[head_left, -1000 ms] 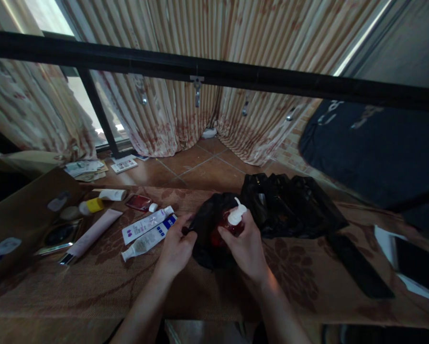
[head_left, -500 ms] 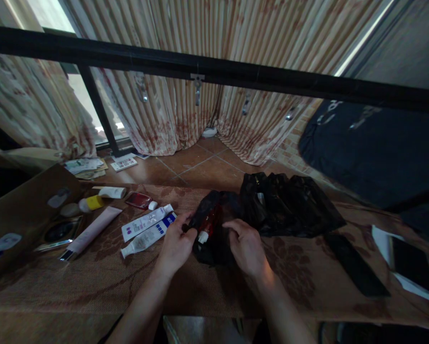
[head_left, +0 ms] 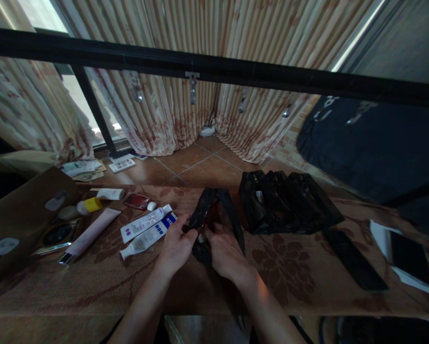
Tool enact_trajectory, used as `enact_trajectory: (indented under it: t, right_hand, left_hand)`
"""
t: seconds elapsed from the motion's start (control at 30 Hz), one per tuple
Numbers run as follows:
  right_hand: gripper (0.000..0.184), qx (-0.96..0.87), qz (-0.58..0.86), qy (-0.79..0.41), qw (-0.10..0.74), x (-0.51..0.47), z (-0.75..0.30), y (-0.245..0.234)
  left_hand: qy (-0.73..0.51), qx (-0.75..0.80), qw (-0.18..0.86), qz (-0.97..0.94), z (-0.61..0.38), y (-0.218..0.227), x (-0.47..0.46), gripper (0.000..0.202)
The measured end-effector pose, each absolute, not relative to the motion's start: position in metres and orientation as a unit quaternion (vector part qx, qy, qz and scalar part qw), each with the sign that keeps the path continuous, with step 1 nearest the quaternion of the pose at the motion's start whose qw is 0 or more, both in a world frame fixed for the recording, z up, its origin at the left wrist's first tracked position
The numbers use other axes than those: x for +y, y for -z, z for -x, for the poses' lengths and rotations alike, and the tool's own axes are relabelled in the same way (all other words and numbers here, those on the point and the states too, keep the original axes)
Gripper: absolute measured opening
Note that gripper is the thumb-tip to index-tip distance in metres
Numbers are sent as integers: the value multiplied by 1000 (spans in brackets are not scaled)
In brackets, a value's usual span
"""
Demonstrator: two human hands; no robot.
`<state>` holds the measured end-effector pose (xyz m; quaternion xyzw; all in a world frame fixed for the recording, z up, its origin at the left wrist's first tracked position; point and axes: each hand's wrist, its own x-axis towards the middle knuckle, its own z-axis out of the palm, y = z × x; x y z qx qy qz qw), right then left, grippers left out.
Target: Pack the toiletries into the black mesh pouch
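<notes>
My left hand (head_left: 176, 246) and my right hand (head_left: 224, 253) are closed on a small black plastic bag (head_left: 214, 210) at the middle of the table. A red pump bottle (head_left: 206, 224) lies inside the bag, only a sliver of red and a bit of its white cap showing between my hands. The left hand pinches the bag's left edge; the right grips its mouth from the right.
Several tubes (head_left: 148, 229), a pink tube (head_left: 92, 231), a yellow-capped bottle (head_left: 88, 205) and a red item (head_left: 138, 201) lie to the left by a cardboard box (head_left: 24, 215). A stack of black bags (head_left: 286, 203) sits to the right, with a dark flat strip (head_left: 354, 260) and a phone (head_left: 410, 258) beyond.
The red pump bottle went from my right hand, upright above the bag, down into the bag. My right hand moved left and closed on the bag's mouth.
</notes>
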<state>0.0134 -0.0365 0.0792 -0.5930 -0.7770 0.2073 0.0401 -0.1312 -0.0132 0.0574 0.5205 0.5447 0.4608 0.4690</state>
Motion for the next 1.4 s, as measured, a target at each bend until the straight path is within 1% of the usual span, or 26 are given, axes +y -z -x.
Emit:
enact_trajectory:
  t: [0.07,0.13,0.17,0.27,0.3,0.33,0.37,0.4,0.43,0.47,0.5,0.53,0.6,0.63,0.7,0.73,0.8,0.87,0.93,1.0,1.03,1.1,1.2,1.3,1.4]
  right_hand:
    - [39,-776,578,-247,55,-35,-18,-80]
    - [39,-769,571,-279,64,-34,-23,-80]
    - [44,-765,573,-288,67,-34,-25,-80]
    - [67,-744,595,-294,79,-34,-30,-76]
    - [71,-737,602,-295,85,-34,-31,-75]
    - [72,-733,606,-296,91,-34,-31,-74]
    - [67,-729,608,-297,101,-34,-32,-73]
    - [58,-725,609,-298,119,-34,-32,-73]
    - [46,-718,612,-296,153,-33,-33,-73]
    - [34,-705,614,-288,208,-33,-34,-74]
    - [25,-685,614,-275,280,-33,-35,-75]
    - [21,-656,611,-253,362,-33,-36,-76]
    - [20,-587,596,-195,511,-33,-42,-80]
    - [21,-552,590,-168,564,-33,-45,-82]
    - [24,-490,593,-138,624,-31,-53,-84]
    - [26,-466,601,-143,633,-30,-56,-85]
    - [36,-449,622,-188,613,-29,-60,-84]
    - [46,-472,644,-247,548,-30,-60,-83]
    - [55,-512,663,-274,472,-32,-57,-82]
    - [58,-543,673,-277,418,-33,-53,-80]
    - [56,-552,670,-285,407,-33,-51,-79]
    - [47,-555,643,-327,414,-32,-49,-77]
    - [37,-535,596,-377,466,-31,-48,-74]
    - [37,-512,575,-379,513,-32,-49,-72]
    - [39,-491,564,-376,547,-35,-50,-71]
  left_hand:
    - [-456,542,473,-524,131,-57,-13,35]
    - [-454,538,475,-527,131,-57,-13,37]
    - [-453,535,478,-529,131,-57,-13,39]
    - [-448,526,485,-536,132,-58,-14,40]
    - [-446,525,485,-538,132,-58,-15,39]
    - [-443,526,484,-541,132,-59,-15,38]
    - [-441,526,483,-543,132,-59,-15,37]
    - [-441,526,481,-545,132,-59,-15,37]
    - [-443,525,481,-545,131,-59,-15,38]
    - [-447,525,480,-543,131,-59,-15,40]
    - [-454,527,477,-538,131,-59,-15,43]
    - [-460,532,472,-531,130,-59,-15,47]
    - [-472,550,456,-517,130,-60,-15,53]
    - [-477,559,448,-509,130,-60,-14,54]
    - [-489,572,441,-489,129,-62,-14,56]
    - [-494,576,442,-478,129,-63,-14,57]
    - [-502,580,449,-457,128,-65,-14,60]
    - [-502,582,453,-452,126,-67,-14,63]
    - [-494,576,452,-469,123,-67,-15,65]
    - [-478,568,440,-506,121,-65,-16,64]
    - [-470,564,429,-526,120,-63,-16,62]
    - [-461,558,409,-556,118,-59,-15,56]
    - [-475,538,419,-556,116,-58,-12,43]
    - [-504,521,429,-539,115,-61,-10,38]
    - [-523,510,413,-544,112,-64,-10,37]
